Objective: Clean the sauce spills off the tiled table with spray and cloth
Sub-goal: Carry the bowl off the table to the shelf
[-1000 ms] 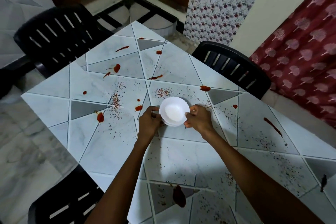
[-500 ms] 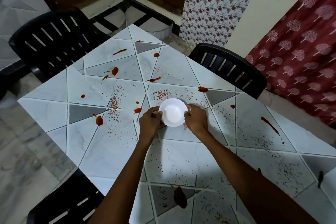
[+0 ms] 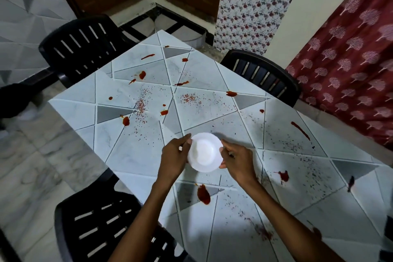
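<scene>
We hold a small white bowl point(image 3: 204, 152) in both hands, in the lower middle of the frame, over the tiled table point(image 3: 131, 155). Our left hand point(image 3: 173, 158) curls its fingers round the bowl's left rim. Our right hand point(image 3: 238, 160) holds the right rim with its fingertips. Both hands are partly closed, not flat and not fists. We cannot tell if the bowl sits on the tiles or is just off them.

The bowl looks light and smooth. It might crack if we drop it, so the rim on two sides is a good place to hold it.

The sauce spills point(image 3: 203, 194) are all over the table: red blobs and streaks from its far corner down to the bottom of the frame. One big blob lies just below our hands. Small red and dark specks point(image 3: 142, 106) lie among them.

We think the sauce is thick and sticky and will smear if wiped dry. The tiles look hard and smooth, so they should wipe well, but the lines between them may hide sauce.

We see no spray and no cloth here, so the wiping has not begun. Black chairs point(image 3: 85, 49) stand round the table.
</scene>
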Available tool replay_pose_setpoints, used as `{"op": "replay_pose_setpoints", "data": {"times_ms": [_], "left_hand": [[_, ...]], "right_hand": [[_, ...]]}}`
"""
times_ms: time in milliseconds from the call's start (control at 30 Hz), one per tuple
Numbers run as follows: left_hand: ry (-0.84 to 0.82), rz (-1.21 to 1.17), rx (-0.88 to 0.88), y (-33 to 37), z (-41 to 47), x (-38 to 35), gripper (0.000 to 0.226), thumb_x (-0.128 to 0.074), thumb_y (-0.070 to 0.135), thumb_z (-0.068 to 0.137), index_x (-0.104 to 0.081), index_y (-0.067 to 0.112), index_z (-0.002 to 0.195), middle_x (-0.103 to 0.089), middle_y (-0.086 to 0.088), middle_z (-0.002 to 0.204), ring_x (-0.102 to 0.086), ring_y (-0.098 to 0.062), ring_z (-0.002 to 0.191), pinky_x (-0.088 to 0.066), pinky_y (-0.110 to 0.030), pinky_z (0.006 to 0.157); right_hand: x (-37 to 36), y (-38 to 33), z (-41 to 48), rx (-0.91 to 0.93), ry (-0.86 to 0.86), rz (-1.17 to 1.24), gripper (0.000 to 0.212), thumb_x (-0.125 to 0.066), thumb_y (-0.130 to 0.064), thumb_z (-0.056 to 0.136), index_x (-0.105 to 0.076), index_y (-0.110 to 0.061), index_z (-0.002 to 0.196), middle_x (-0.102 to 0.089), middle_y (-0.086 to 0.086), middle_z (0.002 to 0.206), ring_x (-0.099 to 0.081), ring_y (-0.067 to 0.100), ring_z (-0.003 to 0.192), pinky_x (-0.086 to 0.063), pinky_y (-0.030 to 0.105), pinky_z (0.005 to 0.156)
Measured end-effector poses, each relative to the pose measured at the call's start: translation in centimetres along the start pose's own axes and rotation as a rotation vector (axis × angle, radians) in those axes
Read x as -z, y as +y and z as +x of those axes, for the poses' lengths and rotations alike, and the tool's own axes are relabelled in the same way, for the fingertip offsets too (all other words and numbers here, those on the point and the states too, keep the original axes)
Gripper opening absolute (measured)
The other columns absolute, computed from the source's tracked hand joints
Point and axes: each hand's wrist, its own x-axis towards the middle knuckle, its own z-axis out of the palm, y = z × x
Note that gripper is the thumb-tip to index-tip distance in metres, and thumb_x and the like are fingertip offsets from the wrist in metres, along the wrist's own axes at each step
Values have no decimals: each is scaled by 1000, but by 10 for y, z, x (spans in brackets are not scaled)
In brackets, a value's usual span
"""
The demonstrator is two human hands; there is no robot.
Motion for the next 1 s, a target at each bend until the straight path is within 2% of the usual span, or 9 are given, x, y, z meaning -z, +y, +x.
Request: {"op": "replay_pose_setpoints", "data": {"times_ms": [200,300,367,467,533,667,767,867,1000], "left_hand": [[94,154,-121,7,-110,-6,44,-44,46,94,-71,21,118,-69,-2,103,-66,-22,92,-52,-35,78],[148,188,-123,10,-162,-6,45,-43,45,95,-72,16,113,-66,1,95,-64,-20,88,-49,-32,74],[205,220,-161,10,-195,-2,35,-47,35,98,-74,15,111,-62,0,89,-62,-20,82,-41,-28,69],[293,256,-169,6,-238,11,29,-50,29,99,-75,17,106,-61,-2,84,-62,-24,76,-39,-30,65],[346,280,-165,-2,-259,23,32,-48,32,97,-74,18,107,-66,-5,89,-64,-24,80,-43,-31,68],[441,254,-115,-23,-295,64,34,-46,35,96,-75,19,106,-67,-1,94,-65,-21,85,-49,-32,73],[516,208,-80,-45,-311,105,34,-46,36,97,-75,23,109,-60,5,88,-62,-16,80,-48,-31,71],[564,87,-21,-74,-319,156,26,-52,30,100,-72,27,116,-60,6,90,-60,-10,82,-45,-26,71],[600,-73,89,-120,-317,238,25,-60,23,96,-71,30,118,-67,8,97,-64,-5,86,-49,-21,75]], "right_hand": [[28,16,-91,76,-62,7,32,-61,-8,96,-71,-19,125,-72,1,98,-73,21,77,-64,38,60],[40,17,-133,140,-90,-18,31,-61,-5,96,-72,-13,124,-72,3,100,-71,20,86,-62,26,64],[45,15,-160,206,-92,-87,30,-62,-5,95,-72,-11,123,-74,5,102,-71,19,83,-59,17,67],[41,10,-191,276,-125,-100,32,-63,-7,94,-72,-15,124,-75,5,99,-72,19,73,-62,33,67],[32,4,-208,319,-157,-124,33,-62,-8,96,-71,-17,126,-74,4,94,-70,16,64,-60,25,66],[-5,-20,-236,331,-238,-73,30,-62,-11,97,-71,-16,126,-73,3,99,-71,18,67,-62,36,73],[-49,-43,-247,342,-320,-69,30,-62,-12,97,-70,-15,127,-70,0,97,-70,22,73,-59,27,83],[-105,-67,-253,388,-399,-60,30,-62,-14,97,-71,-17,125,-70,-1,98,-72,23,79,-62,45,74],[-193,-120,-261,447,-476,-70,28,-60,-15,96,-73,-22,120,-72,0,97,-71,20,76,-62,45,67]]}}
